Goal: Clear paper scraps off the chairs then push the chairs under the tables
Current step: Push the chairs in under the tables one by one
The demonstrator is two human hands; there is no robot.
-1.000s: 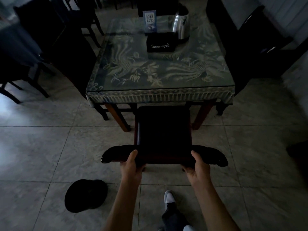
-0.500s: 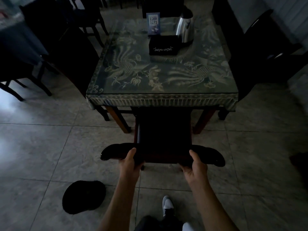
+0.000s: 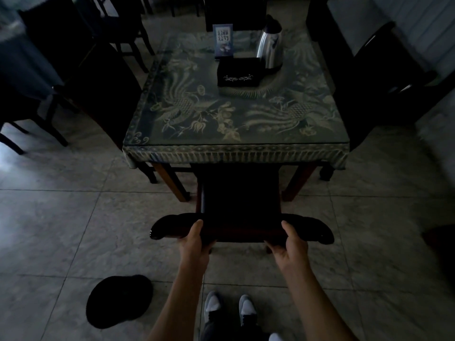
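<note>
Nearest, a dark flat object [image 3: 120, 301] lies on the floor tiles to the left; its nature cannot be determined. The left hand [image 3: 194, 243] and right hand [image 3: 289, 244] each grip the top rail of the chair [image 3: 240, 193], thumbs over the rail, fingers curled beneath. The seat front sits under the near edge of the table [image 3: 236, 153]; no scraps are visible on it. Step in hand: pushing in. The next move calls for a straight, even push between the table legs. Beyond stand a black box [image 3: 238, 76] and kettle [image 3: 269, 46].
</note>
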